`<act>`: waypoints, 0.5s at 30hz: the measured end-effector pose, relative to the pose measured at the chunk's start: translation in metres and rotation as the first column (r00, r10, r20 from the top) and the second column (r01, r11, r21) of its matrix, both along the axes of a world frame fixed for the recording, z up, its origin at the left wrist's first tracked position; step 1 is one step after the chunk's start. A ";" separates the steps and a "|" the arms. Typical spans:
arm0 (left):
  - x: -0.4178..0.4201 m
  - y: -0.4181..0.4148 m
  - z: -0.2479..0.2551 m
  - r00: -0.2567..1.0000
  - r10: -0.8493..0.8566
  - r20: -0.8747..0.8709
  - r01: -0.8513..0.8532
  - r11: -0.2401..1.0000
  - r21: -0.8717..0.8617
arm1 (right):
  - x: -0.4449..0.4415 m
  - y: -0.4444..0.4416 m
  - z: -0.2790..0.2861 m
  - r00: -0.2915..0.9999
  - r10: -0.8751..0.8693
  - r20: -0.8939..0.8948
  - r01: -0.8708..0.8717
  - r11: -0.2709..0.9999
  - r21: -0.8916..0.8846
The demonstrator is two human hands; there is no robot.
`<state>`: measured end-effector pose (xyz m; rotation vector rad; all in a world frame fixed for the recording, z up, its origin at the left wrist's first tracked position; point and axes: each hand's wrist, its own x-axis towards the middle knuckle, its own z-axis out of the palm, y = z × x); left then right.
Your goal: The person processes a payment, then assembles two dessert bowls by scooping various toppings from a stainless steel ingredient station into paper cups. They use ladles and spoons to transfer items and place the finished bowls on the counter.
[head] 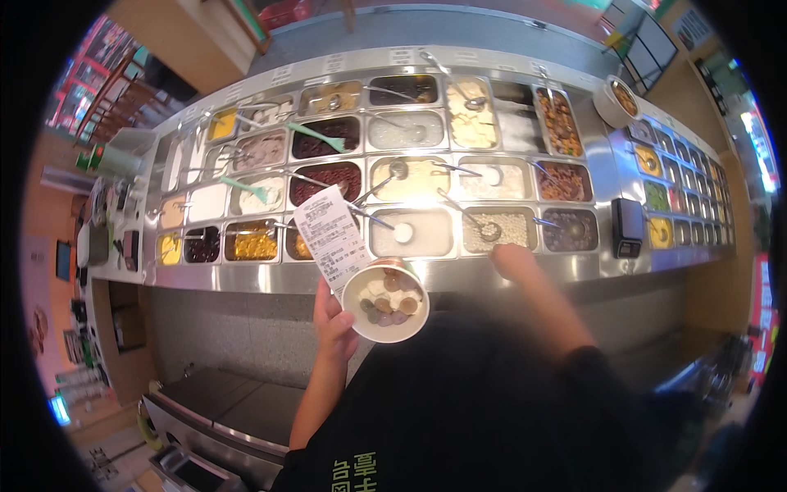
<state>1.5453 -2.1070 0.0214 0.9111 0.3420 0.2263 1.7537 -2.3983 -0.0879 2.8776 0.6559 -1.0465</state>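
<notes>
My left hand (336, 326) grips a white paper cup (350, 317) from its left side, with a printed paper slip (329, 240) held against it. Inside the cup are pale chunks (375, 289) and several brown, greenish and purple balls (392, 313). My right hand (513, 261), partly blurred, is at the front rim of a steel pan of small white pearls (510, 224). A slotted ladle (490, 231) rests in those pearls, its handle leaning away to the left of that hand. Whether the right fingers hold anything is hidden.
Rows of steel pans hold toppings, including milky liquid (430, 237), red beans (320, 184) and purple-grey balls (565, 227). Ladle handles stick out over many rims. A black scale (627, 227) and a white tub (615, 101) stand at the right. Steel equipment (227, 400) is at lower left.
</notes>
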 end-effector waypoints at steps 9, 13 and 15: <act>0.076 -0.066 -0.018 0.958 -0.284 0.026 0.281 0.955 0.091 | -0.026 -0.121 0.004 0.888 -0.424 0.176 0.394 0.901 0.182; 0.108 -0.107 -0.027 0.902 -0.429 0.053 0.418 0.896 0.151 | -0.027 -0.231 0.012 0.733 -0.660 0.167 0.644 0.752 0.143; 0.128 -0.144 -0.015 0.870 -0.489 0.061 0.474 0.865 0.165 | -0.016 -0.302 0.011 0.691 -0.708 0.145 0.705 0.704 0.081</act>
